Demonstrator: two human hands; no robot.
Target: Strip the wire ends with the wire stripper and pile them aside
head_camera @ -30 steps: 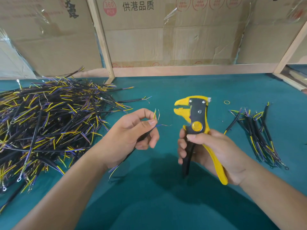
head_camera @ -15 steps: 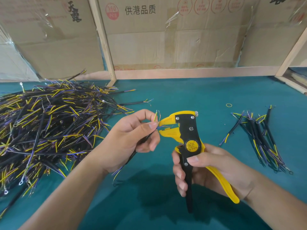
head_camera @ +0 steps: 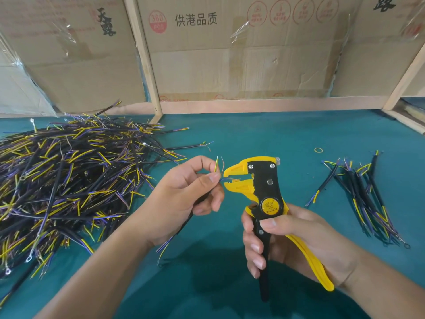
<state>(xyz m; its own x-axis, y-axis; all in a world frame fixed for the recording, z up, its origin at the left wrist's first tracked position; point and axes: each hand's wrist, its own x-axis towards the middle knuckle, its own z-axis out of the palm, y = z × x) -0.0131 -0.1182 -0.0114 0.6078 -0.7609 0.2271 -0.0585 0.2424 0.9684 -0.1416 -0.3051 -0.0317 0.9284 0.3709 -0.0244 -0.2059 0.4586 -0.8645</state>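
Note:
My left hand (head_camera: 184, 199) pinches a short black wire (head_camera: 164, 246) whose thin coloured end cores fan out past my fingertips. One blue core runs into the open jaws of the yellow and black wire stripper (head_camera: 259, 189). My right hand (head_camera: 296, 240) grips the stripper by its handles, jaws pointing left, handles spread apart. A big heap of black wires with yellow and purple cores (head_camera: 62, 180) covers the table at the left. A small pile of wires (head_camera: 363, 194) lies at the right.
The table is covered in teal cloth (head_camera: 253, 134). Cardboard boxes (head_camera: 230, 49) and wooden posts (head_camera: 147, 58) stand along its back edge. A small yellow rubber ring (head_camera: 318, 150) lies behind the right pile.
My right hand has tilted and brought the stripper left to the wire end. The blue core now sits between the jaws. My left hand has barely moved.

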